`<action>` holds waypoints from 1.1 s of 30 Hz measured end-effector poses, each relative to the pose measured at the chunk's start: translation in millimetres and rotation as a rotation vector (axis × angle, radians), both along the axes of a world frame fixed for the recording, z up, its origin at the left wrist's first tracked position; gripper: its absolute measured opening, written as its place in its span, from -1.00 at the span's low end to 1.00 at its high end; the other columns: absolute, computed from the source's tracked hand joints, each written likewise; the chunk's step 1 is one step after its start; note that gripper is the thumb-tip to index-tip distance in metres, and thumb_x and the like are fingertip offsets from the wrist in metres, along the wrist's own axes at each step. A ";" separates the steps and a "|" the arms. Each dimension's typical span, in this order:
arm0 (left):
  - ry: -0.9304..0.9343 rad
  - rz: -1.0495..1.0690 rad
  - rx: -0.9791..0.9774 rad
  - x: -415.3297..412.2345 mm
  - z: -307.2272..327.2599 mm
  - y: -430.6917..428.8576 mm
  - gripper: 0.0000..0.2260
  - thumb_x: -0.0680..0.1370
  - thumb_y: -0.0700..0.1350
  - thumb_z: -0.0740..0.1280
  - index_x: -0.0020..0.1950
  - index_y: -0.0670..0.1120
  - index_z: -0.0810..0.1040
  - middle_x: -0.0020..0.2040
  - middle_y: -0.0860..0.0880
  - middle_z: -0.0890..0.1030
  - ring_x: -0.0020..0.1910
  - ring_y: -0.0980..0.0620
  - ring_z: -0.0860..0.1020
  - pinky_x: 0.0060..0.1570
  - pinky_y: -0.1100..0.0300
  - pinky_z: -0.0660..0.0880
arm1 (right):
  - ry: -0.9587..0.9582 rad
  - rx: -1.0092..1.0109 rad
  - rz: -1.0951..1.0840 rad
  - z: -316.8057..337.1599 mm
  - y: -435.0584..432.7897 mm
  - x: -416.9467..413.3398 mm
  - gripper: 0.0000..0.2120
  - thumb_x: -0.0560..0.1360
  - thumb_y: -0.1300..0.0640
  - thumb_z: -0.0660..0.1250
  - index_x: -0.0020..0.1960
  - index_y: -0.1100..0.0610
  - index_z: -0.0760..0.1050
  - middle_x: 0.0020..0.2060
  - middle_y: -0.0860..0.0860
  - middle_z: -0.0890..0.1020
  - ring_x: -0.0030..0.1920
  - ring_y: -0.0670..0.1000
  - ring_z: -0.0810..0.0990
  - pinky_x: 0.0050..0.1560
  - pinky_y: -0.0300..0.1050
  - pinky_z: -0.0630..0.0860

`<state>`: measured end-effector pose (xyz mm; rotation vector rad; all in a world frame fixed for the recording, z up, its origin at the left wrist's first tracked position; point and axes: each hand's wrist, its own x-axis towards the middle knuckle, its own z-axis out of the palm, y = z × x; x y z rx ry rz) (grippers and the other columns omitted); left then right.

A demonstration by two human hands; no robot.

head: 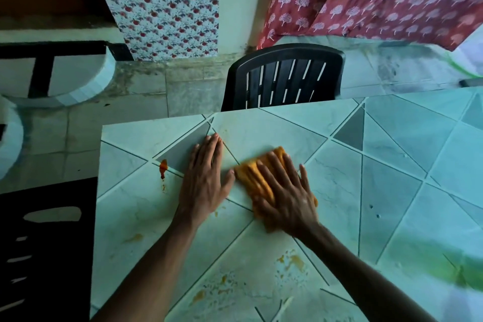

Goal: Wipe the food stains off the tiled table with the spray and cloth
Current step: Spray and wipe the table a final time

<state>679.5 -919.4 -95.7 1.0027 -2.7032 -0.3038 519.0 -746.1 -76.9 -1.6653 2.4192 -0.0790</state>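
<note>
Yellow smears (294, 261) lie on the tiled table (431, 165), nearer the person than the cloth (247, 176), not yet wiped. Head view only. Right hand (285, 191) flat on the cloth, fingers spread. Left hand (205, 180) just beside the cloth, fingers straight and together, bracing on tile. Red stain (163, 167) sits beyond that hand. Spray not identifiable. Likely best: even palm weight, sweep to the red stain, then back over the smears.

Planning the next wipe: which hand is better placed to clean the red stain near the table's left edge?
Probably the right hand: it presses the orange cloth. The left hand lies nearer the red stain but flat and bare.
</note>
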 end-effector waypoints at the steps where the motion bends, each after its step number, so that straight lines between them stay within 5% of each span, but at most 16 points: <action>1: 0.000 0.002 -0.002 -0.1 0.5 -0.4 -0.33 0.56 0.11 0.20 0.57 -0.22 0.16 0.59 -0.13 0.15 0.59 -0.03 0.06 0.53 -0.06 0.08 | 0.011 0.020 0.017 0.4 20.0 -4.0 -0.30 0.55 -0.40 -0.01 0.61 -0.21 -0.06 0.63 -0.09 -0.12 0.62 0.07 -0.21 0.55 0.32 -0.07; 4: 0.009 0.005 0.003 -0.8 0.4 -0.2 -0.32 0.56 0.11 0.19 0.57 -0.23 0.16 0.59 -0.14 0.15 0.59 -0.03 0.05 0.53 -0.06 0.08 | 0.011 0.042 -0.072 0.4 24.6 -38.3 -0.31 0.53 -0.42 -0.08 0.60 -0.25 -0.12 0.62 -0.11 -0.16 0.61 0.05 -0.25 0.54 0.34 -0.14; 9: 0.035 -0.008 0.010 0.0 -4.3 -0.9 -0.35 0.58 0.12 0.15 0.57 -0.23 0.16 0.59 -0.15 0.14 0.59 -0.04 0.03 0.54 -0.07 0.06 | -0.059 0.009 -0.444 -2.8 -102.6 -70.7 -0.22 0.49 -0.43 -0.10 0.62 -0.15 -0.17 0.62 -0.02 -0.20 0.60 0.14 -0.30 0.53 0.32 -0.28; 13: 0.129 0.002 0.038 2.1 -2.7 -1.5 -0.47 0.64 -0.01 0.13 0.55 -0.24 0.21 0.57 -0.16 0.21 0.58 -0.05 0.11 0.55 -0.04 0.03 | -0.023 0.006 -0.240 -2.7 -147.2 -24.9 -0.27 0.58 -0.38 -0.04 0.63 -0.10 -0.15 0.62 0.01 -0.20 0.59 0.14 -0.32 0.54 0.26 -0.32; 18: 0.303 0.140 0.020 10.2 7.2 -1.3 -0.59 0.60 -0.25 0.17 0.46 -0.28 0.37 0.47 -0.19 0.38 0.49 -0.12 0.33 0.49 -0.09 0.20 | -0.011 -0.032 -0.017 -4.9 -49.7 22.7 -0.30 0.56 -0.40 -0.05 0.62 -0.19 -0.12 0.63 -0.05 -0.13 0.61 0.09 -0.26 0.57 0.25 -0.13; 23: 0.143 0.191 0.044 37.2 21.6 -14.2 -0.53 0.60 -0.06 0.17 0.47 -0.23 0.36 0.48 -0.17 0.37 0.48 -0.12 0.30 0.50 -0.03 0.16 | -0.008 0.042 0.022 2.6 24.0 13.5 -0.30 0.52 -0.46 -0.11 0.60 -0.25 -0.09 0.62 -0.13 -0.14 0.62 0.05 -0.22 0.55 0.32 -0.09; 26: 0.069 0.234 0.033 74.9 18.0 -23.4 -0.45 0.60 0.05 0.16 0.51 -0.23 0.29 0.52 -0.16 0.31 0.52 -0.11 0.25 0.51 -0.07 0.15 | -0.038 0.043 -0.285 3.4 -28.5 -8.7 -0.25 0.49 -0.46 -0.14 0.61 -0.22 -0.13 0.61 -0.10 -0.21 0.60 0.07 -0.30 0.54 0.28 -0.27; 29: 0.027 0.276 0.008 115.5 8.4 -29.3 -0.37 0.57 0.13 0.18 0.53 -0.22 0.25 0.54 -0.17 0.26 0.53 -0.15 0.21 0.48 -0.13 0.18 | -0.072 0.028 -0.473 3.0 -114.7 -16.8 -0.23 0.54 -0.42 -0.03 0.62 -0.15 -0.17 0.62 -0.01 -0.21 0.60 0.15 -0.29 0.53 0.35 -0.23; 33: -0.012 0.290 -0.012 149.4 0.2 -28.9 -0.25 0.56 0.25 0.16 0.57 -0.22 0.14 0.59 -0.16 0.15 0.57 -0.12 0.12 0.52 -0.11 0.12 | -0.014 0.020 -0.210 0.6 -178.5 32.4 -0.25 0.56 -0.41 -0.02 0.62 -0.13 -0.15 0.62 0.01 -0.18 0.59 0.17 -0.30 0.53 0.34 -0.23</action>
